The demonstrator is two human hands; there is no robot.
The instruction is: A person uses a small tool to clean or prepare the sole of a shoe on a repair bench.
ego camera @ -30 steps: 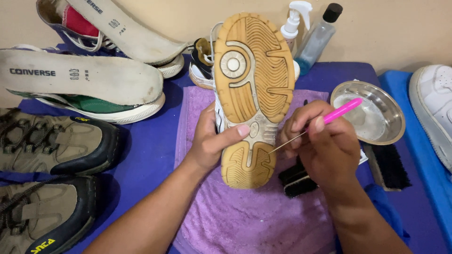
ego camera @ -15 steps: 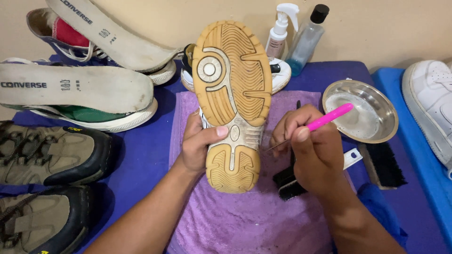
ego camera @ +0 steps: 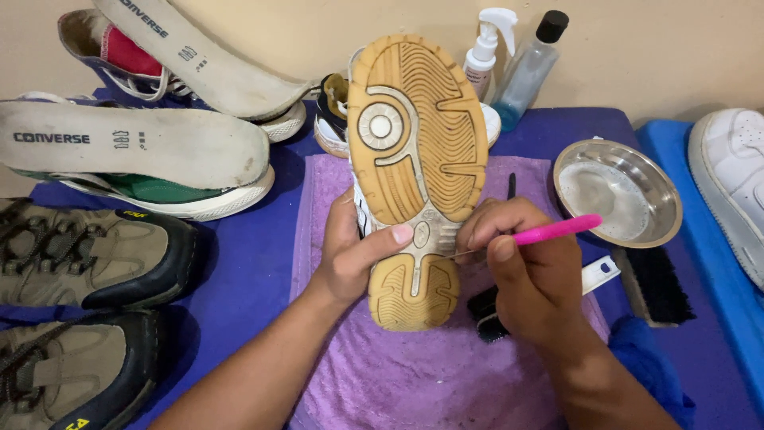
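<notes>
- The left hand (ego camera: 350, 255) holds a sports shoe (ego camera: 418, 167) sole-up over the middle of the table (ego camera: 255, 263); its grip is closed round the shoe's narrow waist, thumb pressed flat across the sole.
- The right hand (ego camera: 529, 275) pinches a pink-handled pick (ego camera: 549, 232) in a narrow pen-like grip; its thin metal tip touches the sole just beside the left thumb.
- The sole is tan rubber, cut with fine ribbed grooves, with a round pale disc near the toe and grey inlay lines.
- Under the shoe lies a purple towel (ego camera: 414, 382), nappy and soft, spread on a blue cover.
- To the left, crowding that side: two canvas sneakers (ego camera: 159, 159) lying sole-outward with flat off-white soles, and two olive hiking shoes (ego camera: 87, 263) with black toe caps.
- Behind the shoe, against the beige wall: a white spray bottle (ego camera: 487, 52) and a clear bottle (ego camera: 532, 68) with a black cap.
- To the right: a shiny round steel bowl (ego camera: 619, 193), a black-bristled brush (ego camera: 656, 283), and a white shoe (ego camera: 728, 187) at the edge.
- A small dark brush (ego camera: 485, 310) lies just below the right hand.
- Open room remains on the towel nearest the person.
</notes>
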